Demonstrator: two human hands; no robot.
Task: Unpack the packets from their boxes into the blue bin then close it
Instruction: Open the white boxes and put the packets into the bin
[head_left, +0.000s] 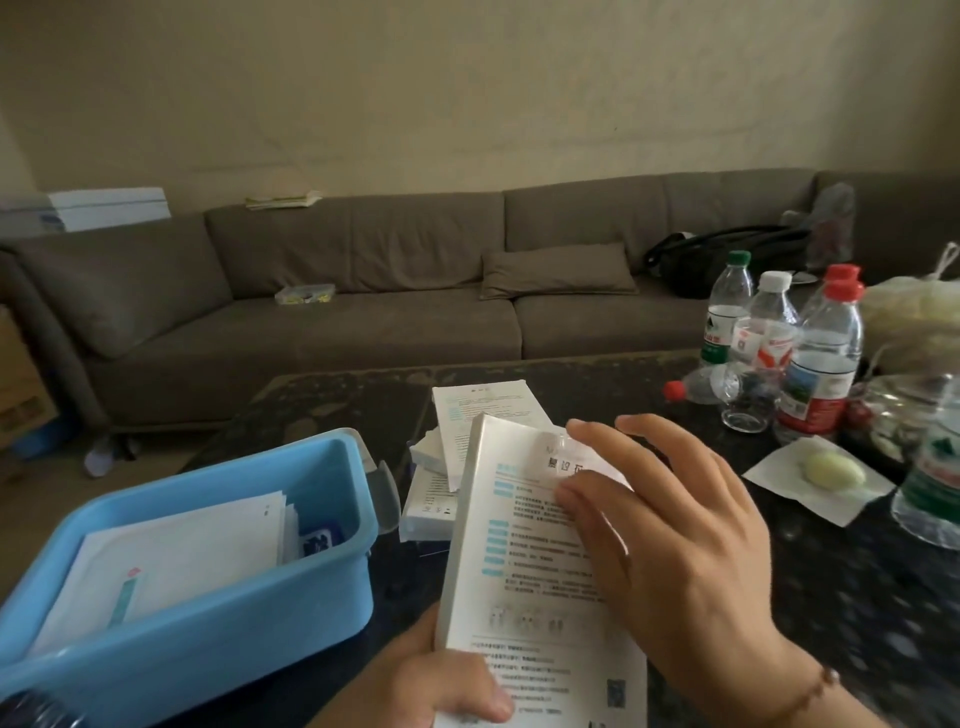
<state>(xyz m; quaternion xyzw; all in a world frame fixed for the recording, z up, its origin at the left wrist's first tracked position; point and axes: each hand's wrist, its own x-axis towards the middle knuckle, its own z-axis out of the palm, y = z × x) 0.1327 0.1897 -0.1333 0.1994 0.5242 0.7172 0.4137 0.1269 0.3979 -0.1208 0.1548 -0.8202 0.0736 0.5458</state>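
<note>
A flat white box (524, 577) with teal print is held upright over the dark table. My left hand (447, 680) grips its near bottom end, thumb across the front. My right hand (670, 540) lies on the box's upper right part, fingers curled at the top flap. The blue bin (218, 623) stands open at the left, with white packets (176, 561) lying inside. More white boxes (447, 457) are piled on the table behind the held one.
Several water bottles (815, 364) stand at the right, one (706, 387) lying down, beside a glass bowl (904, 415) and a napkin (815, 483) with a pale yellow lump. A brown sofa (363, 291) runs behind the table (779, 597).
</note>
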